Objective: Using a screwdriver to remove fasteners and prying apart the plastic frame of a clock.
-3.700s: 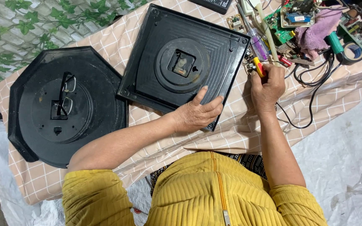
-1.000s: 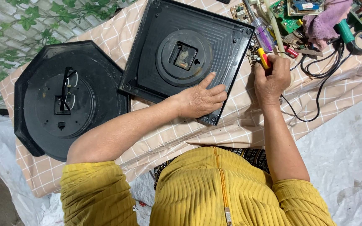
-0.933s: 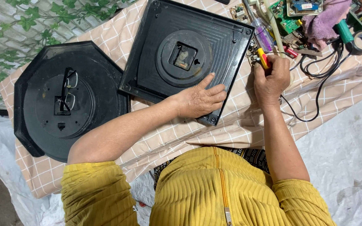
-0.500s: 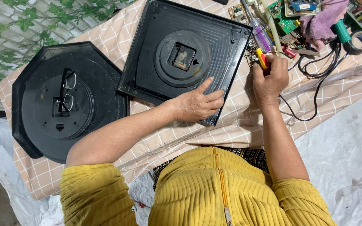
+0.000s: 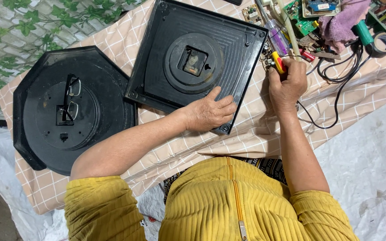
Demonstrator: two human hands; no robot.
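Seen from above, our left hand (image 5: 211,111) lies flat, fingers spread, on the near corner of a square black wall clock (image 5: 197,62) lying face down on the checked worktop (image 5: 264,134); its open grip presses rather than holds. The clock's movement (image 5: 192,61) shows in the round centre recess. Our right hand (image 5: 287,82), just beside the clock's right edge, is closed around a red-and-yellow-handled tool (image 5: 279,62) near a heap of circuit boards (image 5: 307,22) and cables. To the left lies an octagonal clock back (image 5: 63,111) with spectacles (image 5: 71,96) on it. Steady downward pressure should keep the clock from sliding.
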